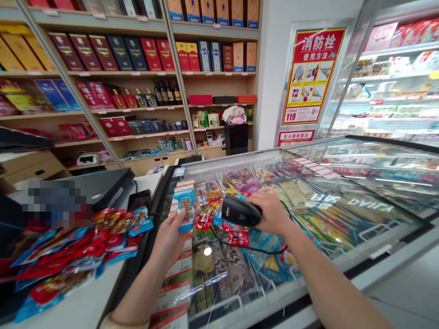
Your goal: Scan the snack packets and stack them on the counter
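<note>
My left hand (pixel 174 232) pinches a small blue snack packet (pixel 185 205) with a clear window, held above the left edge of the glass-topped freezer (pixel 343 256). My right hand (pixel 270 212) is wrapped round a black barcode scanner (pixel 240 211), whose head points left towards the packet. The scanner's black cable (pixel 247 248) loops over the glass below it. Several red and blue snack packets (pixel 239 237) lie on the glass around and behind the scanner. On the white counter at the left is a heap of red and blue snack packets (pixel 78 249).
A black checkout machine (pixel 106 185) stands on the counter behind the heap, partly blurred out. Wooden shelves (pixel 126 73) with boxed goods and bottles line the back wall. A red fire hydrant poster (pixel 313 75) hangs beside a lit display fridge (pixel 394 87) at the right.
</note>
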{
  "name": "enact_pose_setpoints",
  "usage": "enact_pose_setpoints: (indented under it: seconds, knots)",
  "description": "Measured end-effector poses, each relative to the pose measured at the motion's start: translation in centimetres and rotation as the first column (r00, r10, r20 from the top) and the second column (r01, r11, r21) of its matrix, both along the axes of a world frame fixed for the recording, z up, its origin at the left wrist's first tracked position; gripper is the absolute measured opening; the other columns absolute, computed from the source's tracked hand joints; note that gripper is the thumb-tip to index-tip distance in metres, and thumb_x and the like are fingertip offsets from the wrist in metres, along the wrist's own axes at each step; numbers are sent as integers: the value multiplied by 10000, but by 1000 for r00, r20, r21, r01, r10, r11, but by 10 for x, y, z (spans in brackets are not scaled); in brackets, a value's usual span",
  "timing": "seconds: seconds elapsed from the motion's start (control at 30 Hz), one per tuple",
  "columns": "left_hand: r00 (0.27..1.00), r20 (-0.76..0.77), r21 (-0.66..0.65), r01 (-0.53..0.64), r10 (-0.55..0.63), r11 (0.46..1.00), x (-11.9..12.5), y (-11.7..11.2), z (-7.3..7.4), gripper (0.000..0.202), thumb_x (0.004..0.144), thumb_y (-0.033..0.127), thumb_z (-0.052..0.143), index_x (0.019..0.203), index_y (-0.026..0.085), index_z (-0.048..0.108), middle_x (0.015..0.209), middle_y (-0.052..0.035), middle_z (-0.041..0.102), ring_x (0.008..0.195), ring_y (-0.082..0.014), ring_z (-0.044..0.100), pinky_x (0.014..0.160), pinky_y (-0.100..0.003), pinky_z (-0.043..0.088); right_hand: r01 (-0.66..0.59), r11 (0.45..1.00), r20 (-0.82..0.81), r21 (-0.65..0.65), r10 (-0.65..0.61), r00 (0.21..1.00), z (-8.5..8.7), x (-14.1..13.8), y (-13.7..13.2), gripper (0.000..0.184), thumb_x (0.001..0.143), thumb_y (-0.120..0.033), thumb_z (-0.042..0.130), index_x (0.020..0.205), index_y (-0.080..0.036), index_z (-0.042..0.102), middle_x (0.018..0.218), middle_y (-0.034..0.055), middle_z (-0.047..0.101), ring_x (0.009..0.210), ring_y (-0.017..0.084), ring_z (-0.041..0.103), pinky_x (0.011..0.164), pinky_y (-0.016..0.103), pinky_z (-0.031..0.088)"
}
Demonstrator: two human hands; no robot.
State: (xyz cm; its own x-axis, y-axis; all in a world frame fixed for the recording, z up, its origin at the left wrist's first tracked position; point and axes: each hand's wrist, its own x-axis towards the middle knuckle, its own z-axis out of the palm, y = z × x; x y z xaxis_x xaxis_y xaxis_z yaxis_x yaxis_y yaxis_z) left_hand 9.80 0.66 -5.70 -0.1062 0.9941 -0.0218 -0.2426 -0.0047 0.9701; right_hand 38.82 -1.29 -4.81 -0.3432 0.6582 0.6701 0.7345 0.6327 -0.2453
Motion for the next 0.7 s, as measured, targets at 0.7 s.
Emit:
enact_pose_setpoints:
  seconds: [0.7]
  knots:
    - [350,-730,652,96,587,752,-75,16,11,368,904,380,556,1173,193,724,1215,-126,708,1144,-263,665,1038,-435,525,412,900,-2,144,-416,909,-26,51,24,250,733,-355,603,904,-233,739,854,60,783,769,243,686,745,348,335]
